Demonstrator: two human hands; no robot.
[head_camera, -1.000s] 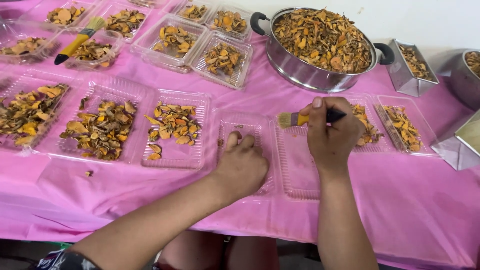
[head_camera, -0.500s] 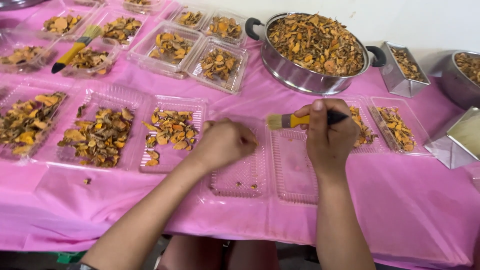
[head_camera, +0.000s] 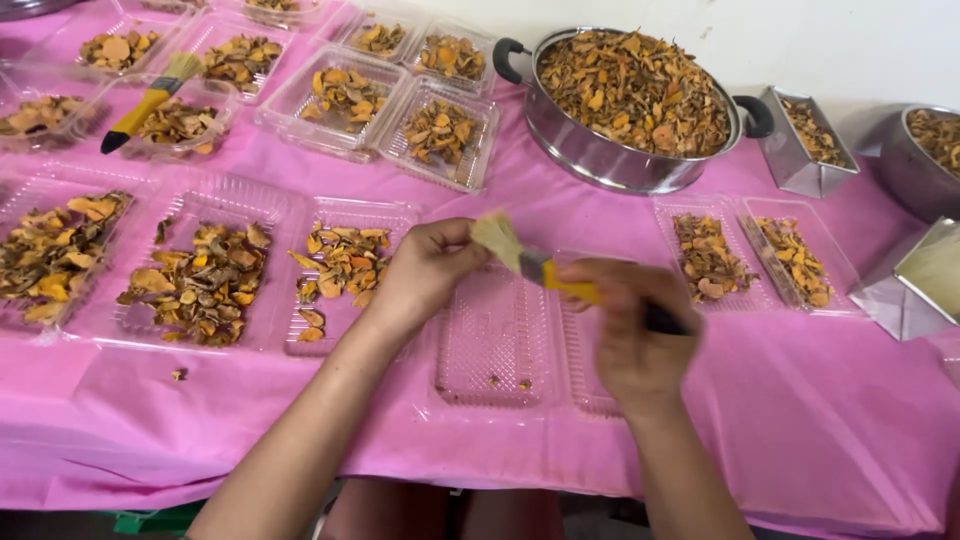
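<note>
The yellow-handled brush (head_camera: 545, 272), clenched in the right hand (head_camera: 635, 335), is swept lightly over the near-empty clear tray (head_camera: 490, 345) at the desk's near centre, whose far edge is gripped steady by the left hand (head_camera: 425, 265).

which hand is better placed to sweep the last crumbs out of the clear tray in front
Right. The right hand already grips the yellow-handled brush, bristles raised over the clear tray. The left hand holds no tool and sits at the tray's far left corner.
</note>
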